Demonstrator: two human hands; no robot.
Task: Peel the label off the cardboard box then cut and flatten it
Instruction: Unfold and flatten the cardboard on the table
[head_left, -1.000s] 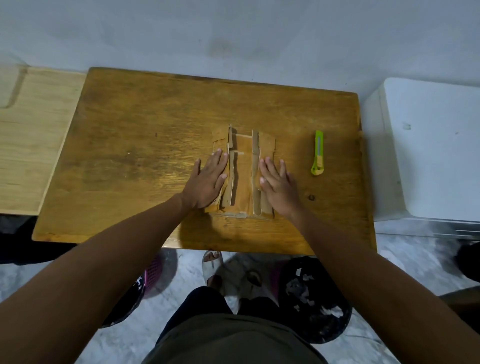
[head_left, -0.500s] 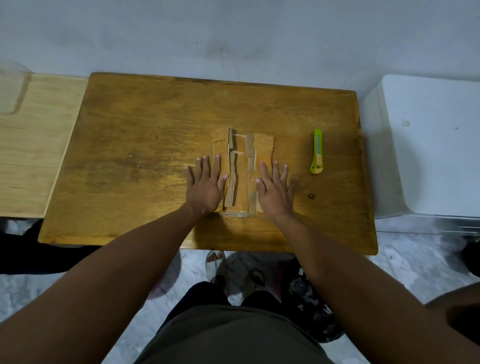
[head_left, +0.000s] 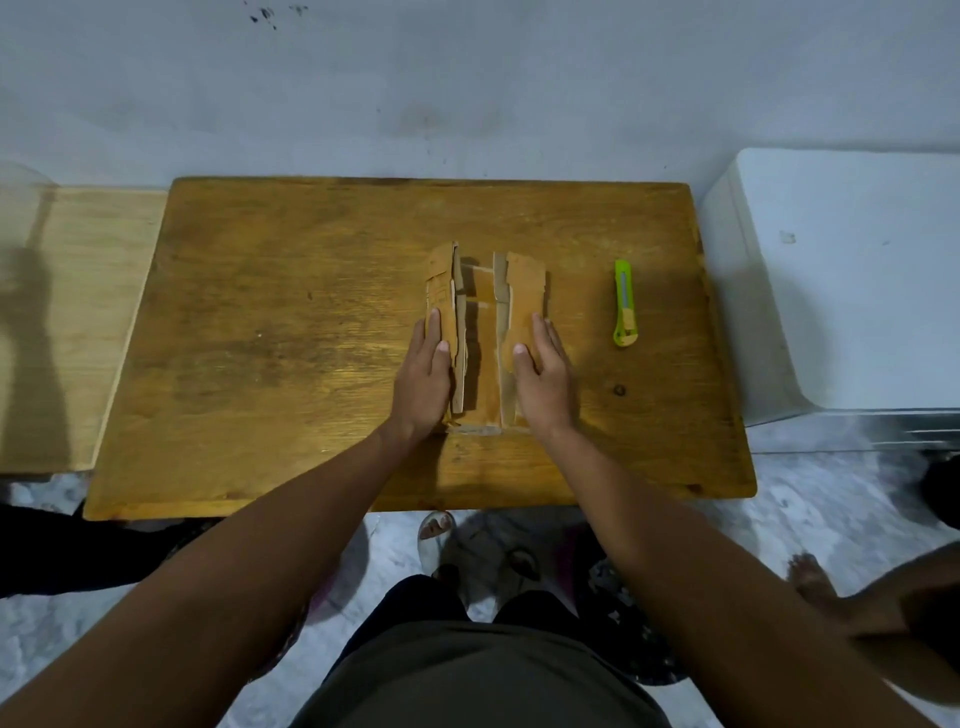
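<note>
A cut-open brown cardboard box (head_left: 485, 364) lies in the middle of the wooden table (head_left: 260, 338). Its bottom panel is flat, and a ragged side flap rises on each side. My left hand (head_left: 423, 382) lies flat, fingers together, against the outside of the left flap (head_left: 441, 291). Against the right flap (head_left: 524, 286) my right hand (head_left: 545, 387) rests the same way. Neither hand curls around the cardboard. A green utility knife (head_left: 625, 304) lies on the table to the right of the box, apart from my hands.
A white appliance (head_left: 857, 286) stands against the table's right edge. A pale wooden board (head_left: 78, 322) adjoins the left edge. A wall runs behind the table. On the floor are a sandal (head_left: 435, 535) and another person's foot (head_left: 810, 577).
My fingers have closed together and both hands have shifted onto the side flaps. The flaps now stand farther apart, showing more of the box's bottom. The knife has not moved.
</note>
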